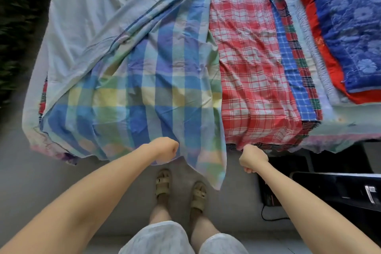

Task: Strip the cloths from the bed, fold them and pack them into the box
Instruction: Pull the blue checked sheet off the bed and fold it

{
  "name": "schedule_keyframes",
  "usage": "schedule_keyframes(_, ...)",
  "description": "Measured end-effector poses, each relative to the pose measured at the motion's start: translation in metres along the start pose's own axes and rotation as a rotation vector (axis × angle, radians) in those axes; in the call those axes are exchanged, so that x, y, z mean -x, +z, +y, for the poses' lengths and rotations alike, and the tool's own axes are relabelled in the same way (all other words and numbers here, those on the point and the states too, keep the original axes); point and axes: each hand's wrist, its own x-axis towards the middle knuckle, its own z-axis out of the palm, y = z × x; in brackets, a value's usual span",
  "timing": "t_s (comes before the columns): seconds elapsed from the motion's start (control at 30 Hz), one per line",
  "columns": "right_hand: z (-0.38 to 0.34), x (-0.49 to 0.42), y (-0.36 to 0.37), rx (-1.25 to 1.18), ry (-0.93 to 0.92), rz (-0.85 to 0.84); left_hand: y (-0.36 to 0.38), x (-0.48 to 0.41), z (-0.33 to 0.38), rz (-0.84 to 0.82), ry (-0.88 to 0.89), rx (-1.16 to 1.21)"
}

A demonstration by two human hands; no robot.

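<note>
Cloths, six by count, lie spread over the bed point(350, 128). A plain pale blue cloth point(92, 12) covers the far left part. One pastel check cloth point(144, 93) runs down the middle to the near edge, with its corner hanging over that edge toward the floor. Just right of it lies one red check cloth point(253, 72), also reaching the near edge. Beside that are a narrow strip of blue check cloth point(288, 64) and a strip of tartan cloth point(300, 62), both partly covered. At the right edge sits one blue flowered cloth point(350, 27) with a red border.

The left hand point(165, 149) is clenched round the near hem of the pastel check cloth. The right hand point(252, 158), fingers curled tight, grips the near hem of the red check cloth.

Two sandals point(162, 181) stand on the floor below, and one black case point(340, 187) lies by the bed's near right corner.
</note>
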Motion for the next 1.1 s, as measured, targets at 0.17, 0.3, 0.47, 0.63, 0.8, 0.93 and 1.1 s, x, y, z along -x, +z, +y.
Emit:
schedule_keyframes(0.17,-0.061,-0.006,-0.024,0.031,-0.153,0.080,-0.003,0.025,-0.049,0.151,-0.162,0.131)
schedule_keyframes(0.3,-0.133,0.003,-0.036,0.057,-0.291,0.146,0.001,0.062,-0.095,0.342,-0.308,0.277)
schedule_keyframes(0.47,-0.247,0.023,-0.036,0.064,-0.441,0.179,0.014,0.118,-0.187,0.479,-0.450,0.445)
schedule_keyframes(0.63,-0.388,0.050,-0.020,-0.074,-0.534,0.173,0.038,0.193,-0.312,0.591,-0.546,0.597)
schedule_keyframes(0.8,-0.511,0.084,0.006,-0.365,-0.484,0.066,0.061,0.269,-0.427,0.687,-0.621,0.702)
schedule_keyframes(0.93,-0.593,0.091,0.031,-0.594,-0.407,0.019,0.070,0.306,-0.509,0.738,-0.620,0.714)
schedule_keyframes(1.1,-0.670,0.079,0.053,-0.807,-0.214,-0.057,0.055,0.312,-0.597,0.846,-0.565,0.872)
